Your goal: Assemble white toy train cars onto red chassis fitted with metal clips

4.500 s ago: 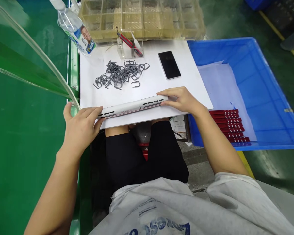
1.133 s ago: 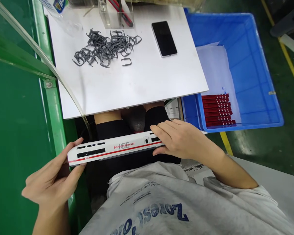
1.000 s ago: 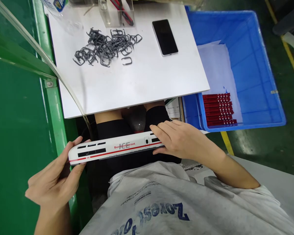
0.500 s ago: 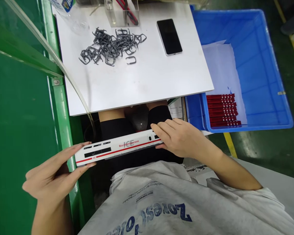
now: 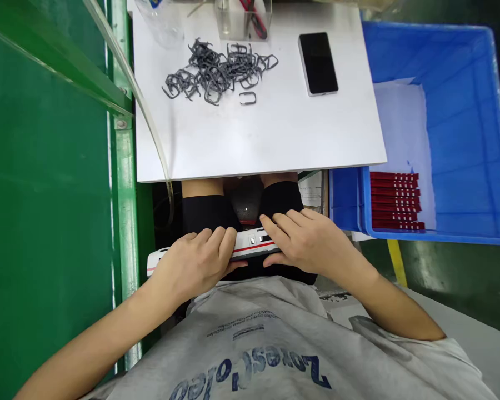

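Note:
A white model train car (image 5: 246, 243) with a red stripe and dark windows lies lengthwise across my lap, below the table edge. My left hand (image 5: 198, 261) is closed around its middle, fingers over the top and thumb along the lower side. Around the right part of the car my right hand (image 5: 308, 239) is wrapped, thumb beneath and fingers above. The car's left end sticks out past my left wrist; its right end is hidden under my right hand.
On the white table (image 5: 254, 139) lie a heap of grey U-shaped clips (image 5: 216, 72), a phone (image 5: 318, 63), a clear tool box (image 5: 244, 22) and a plastic bottle (image 5: 162, 25). A blue crate (image 5: 469, 128) at right holds red parts (image 5: 395, 201). A clear tube (image 5: 144, 105) hangs at left.
My left hand has shifted from the car's left end to its middle, covering the printed lettering. My right hand keeps its grip. The view has swung slightly left.

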Demonstrator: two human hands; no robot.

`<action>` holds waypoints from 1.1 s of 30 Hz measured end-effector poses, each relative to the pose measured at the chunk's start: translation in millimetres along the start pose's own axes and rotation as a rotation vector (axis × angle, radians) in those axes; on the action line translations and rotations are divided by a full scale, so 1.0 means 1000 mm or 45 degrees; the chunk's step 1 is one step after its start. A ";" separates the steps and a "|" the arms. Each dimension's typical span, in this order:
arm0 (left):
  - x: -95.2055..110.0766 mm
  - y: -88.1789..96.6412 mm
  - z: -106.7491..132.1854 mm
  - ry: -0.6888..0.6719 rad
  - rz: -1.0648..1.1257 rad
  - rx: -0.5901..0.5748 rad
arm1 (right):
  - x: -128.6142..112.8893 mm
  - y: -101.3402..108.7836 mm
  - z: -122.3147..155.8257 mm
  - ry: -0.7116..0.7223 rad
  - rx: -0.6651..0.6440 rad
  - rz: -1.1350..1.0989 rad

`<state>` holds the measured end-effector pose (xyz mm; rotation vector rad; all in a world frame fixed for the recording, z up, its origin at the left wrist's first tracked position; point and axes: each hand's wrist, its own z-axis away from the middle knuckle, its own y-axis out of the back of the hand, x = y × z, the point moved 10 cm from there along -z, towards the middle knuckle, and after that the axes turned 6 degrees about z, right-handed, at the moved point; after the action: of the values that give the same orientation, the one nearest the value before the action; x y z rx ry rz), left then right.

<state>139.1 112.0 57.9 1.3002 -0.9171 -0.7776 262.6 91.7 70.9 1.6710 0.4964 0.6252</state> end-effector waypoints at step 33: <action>0.078 -0.091 0.022 0.160 3.650 -1.092 | 0.037 -0.056 -0.002 -0.270 0.793 -2.610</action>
<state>156.8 21.4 -22.7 -1.2016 -1.0615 1.1568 290.6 127.2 20.7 0.8800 1.8754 -1.2786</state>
